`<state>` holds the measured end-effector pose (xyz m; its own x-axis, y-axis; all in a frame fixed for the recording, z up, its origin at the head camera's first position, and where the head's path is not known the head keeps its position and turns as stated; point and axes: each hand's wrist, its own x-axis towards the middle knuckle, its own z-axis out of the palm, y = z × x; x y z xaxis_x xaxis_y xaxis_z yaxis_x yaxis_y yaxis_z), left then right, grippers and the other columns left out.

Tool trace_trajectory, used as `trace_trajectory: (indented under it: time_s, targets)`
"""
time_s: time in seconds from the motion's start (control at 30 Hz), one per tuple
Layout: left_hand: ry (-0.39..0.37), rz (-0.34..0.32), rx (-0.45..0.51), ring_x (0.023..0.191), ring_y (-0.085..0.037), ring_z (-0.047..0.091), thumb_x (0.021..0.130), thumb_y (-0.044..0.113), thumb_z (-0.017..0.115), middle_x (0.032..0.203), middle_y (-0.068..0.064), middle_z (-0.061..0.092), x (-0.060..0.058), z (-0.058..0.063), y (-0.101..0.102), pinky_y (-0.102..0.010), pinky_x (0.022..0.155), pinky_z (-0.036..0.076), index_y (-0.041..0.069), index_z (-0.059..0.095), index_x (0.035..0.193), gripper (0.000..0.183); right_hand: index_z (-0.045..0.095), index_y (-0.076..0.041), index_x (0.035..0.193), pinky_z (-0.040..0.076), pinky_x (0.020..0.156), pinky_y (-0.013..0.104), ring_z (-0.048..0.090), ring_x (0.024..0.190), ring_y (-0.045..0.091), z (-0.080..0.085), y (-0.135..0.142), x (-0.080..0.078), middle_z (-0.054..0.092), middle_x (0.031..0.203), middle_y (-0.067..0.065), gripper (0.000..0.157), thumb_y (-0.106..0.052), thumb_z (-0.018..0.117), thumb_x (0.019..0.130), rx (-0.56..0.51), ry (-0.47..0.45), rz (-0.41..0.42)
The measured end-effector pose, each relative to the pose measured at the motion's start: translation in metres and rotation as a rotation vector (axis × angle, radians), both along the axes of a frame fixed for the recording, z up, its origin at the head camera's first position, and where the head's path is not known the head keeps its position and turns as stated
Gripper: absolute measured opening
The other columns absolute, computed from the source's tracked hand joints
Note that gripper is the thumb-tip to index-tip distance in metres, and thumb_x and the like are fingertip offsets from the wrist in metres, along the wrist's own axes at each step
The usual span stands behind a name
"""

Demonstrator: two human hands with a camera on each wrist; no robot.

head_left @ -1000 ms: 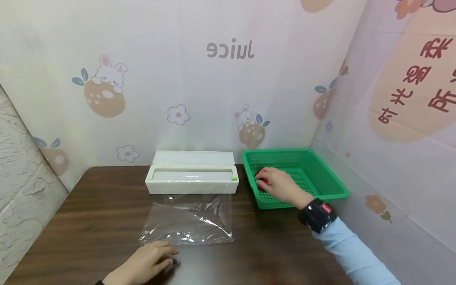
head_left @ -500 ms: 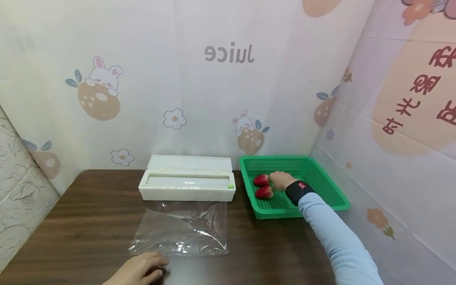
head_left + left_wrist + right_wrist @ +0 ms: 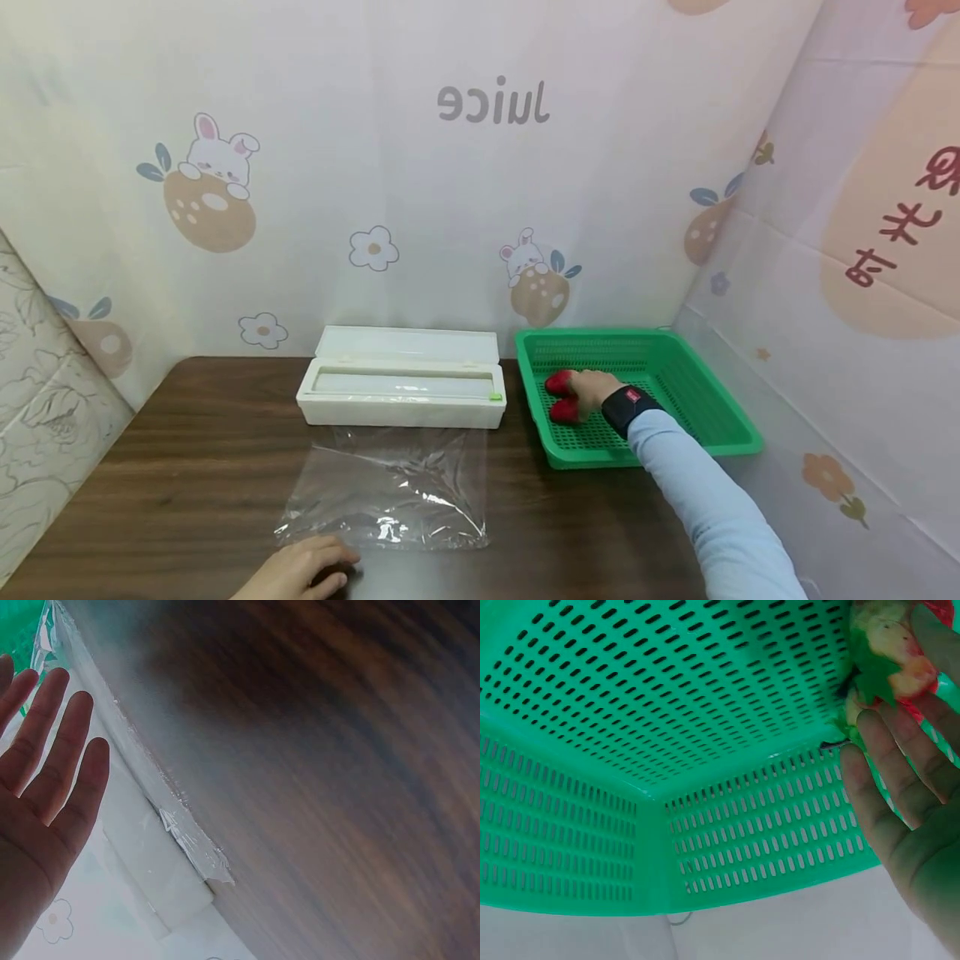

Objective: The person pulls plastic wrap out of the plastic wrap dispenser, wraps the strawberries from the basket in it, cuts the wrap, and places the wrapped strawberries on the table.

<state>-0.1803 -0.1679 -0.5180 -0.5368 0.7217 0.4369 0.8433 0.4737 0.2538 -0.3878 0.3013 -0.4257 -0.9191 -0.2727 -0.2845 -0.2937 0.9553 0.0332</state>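
- Strawberries (image 3: 558,382), two of them, lie side by side at the left end of the green basket (image 3: 592,459); they keep their place there while the hand beside them shifts.
- The right hand (image 3: 596,390) is what has changed most: a second ago it covers the fruit from above, half a second ago it sits off to the stem side with both berries in plain sight, and now it comes in over the stem end of the nearer strawberry (image 3: 563,411).
- From the right wrist, its fingers (image 3: 866,780) look fairly straight, the foremost tips at a berry's leafy end, the thumb across the other side. I cannot tell whether it really pinches the fruit or only touches it.
- To my mind, that puts the work at the point of contact: the fruit is being handled, yet both berries are inside the basket.
- The left hand (image 3: 302,570) hardly stirs; it holds nothing, fingers loose, just beside the front edge of the clear film (image 3: 405,492).
- That film lies spread on the table (image 3: 180,483) in front of the white box (image 3: 401,412), its lid up, with no fruit on it.
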Motion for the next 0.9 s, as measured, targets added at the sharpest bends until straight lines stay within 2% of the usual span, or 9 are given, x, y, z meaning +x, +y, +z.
trace_trajectory:
  time_s: [0.2, 0.27, 0.4, 0.53, 0.73, 0.9]
  targets:
    - [-0.080, -0.015, 0.017, 0.081, -0.006, 0.059, 0.080, 0.014, 0.065, 0.090, 0.009, 0.063, 0.000, -0.005, 0.002, -0.025, 0.061, 0.047, 0.012, 0.066, 0.098, 0.018, 0.058, -0.003, 0.094, 0.046, 0.064, 0.037, 0.054, 0.072, 0.022, -0.002, 0.000, 0.003, 0.061, 0.082, 0.009, 0.042, -0.013, 0.082, 0.062, 0.032, -0.003, 0.023]
    - [-0.100, -0.014, 0.020, 0.081, -0.005, 0.059, 0.080, 0.014, 0.065, 0.090, 0.009, 0.063, -0.001, -0.006, 0.002, -0.025, 0.061, 0.047, 0.012, 0.066, 0.098, 0.018, 0.054, -0.002, 0.097, 0.046, 0.064, 0.037, 0.055, 0.072, 0.022, -0.002, 0.000, 0.003, 0.061, 0.083, 0.010, 0.047, -0.014, 0.082, 0.062, 0.042, 0.000, 0.026]
    - [-0.081, -0.006, 0.020, 0.082, -0.006, 0.060, 0.079, 0.015, 0.066, 0.091, 0.008, 0.064, -0.003, -0.006, 0.002, -0.025, 0.062, 0.047, 0.013, 0.066, 0.098, 0.019, 0.052, -0.001, 0.100, 0.046, 0.066, 0.037, 0.055, 0.074, 0.023, -0.002, 0.001, 0.002, 0.061, 0.084, 0.010, 0.049, -0.013, 0.082, 0.063, 0.037, -0.017, 0.021]
    - [-0.045, -0.014, 0.030, 0.081, -0.006, 0.060, 0.078, 0.015, 0.067, 0.090, 0.009, 0.064, -0.006, -0.006, 0.001, -0.024, 0.063, 0.047, 0.014, 0.066, 0.097, 0.019, 0.058, -0.004, 0.098, 0.046, 0.068, 0.037, 0.054, 0.076, 0.022, 0.000, 0.001, 0.001, 0.061, 0.085, 0.008, 0.045, -0.015, 0.083, 0.062, 0.011, -0.027, -0.001]
    - [-0.069, -0.021, 0.029, 0.082, -0.006, 0.060, 0.080, 0.015, 0.066, 0.090, 0.009, 0.064, -0.004, -0.005, 0.003, -0.024, 0.063, 0.047, 0.014, 0.066, 0.097, 0.017, 0.062, -0.007, 0.104, 0.046, 0.068, 0.036, 0.056, 0.080, 0.022, 0.017, -0.004, 0.010, 0.062, 0.090, 0.007, 0.046, -0.018, 0.081, 0.065, -0.075, -0.020, -0.019]
    - [-0.077, -0.015, 0.019, 0.082, -0.007, 0.060, 0.080, 0.015, 0.066, 0.090, 0.008, 0.064, -0.002, -0.004, 0.003, -0.024, 0.064, 0.048, 0.014, 0.066, 0.096, 0.016, 0.060, -0.006, 0.110, 0.046, 0.063, 0.035, 0.057, 0.081, 0.022, 0.036, -0.004, 0.026, 0.063, 0.094, 0.008, 0.048, -0.021, 0.078, 0.068, -0.110, 0.087, 0.038]
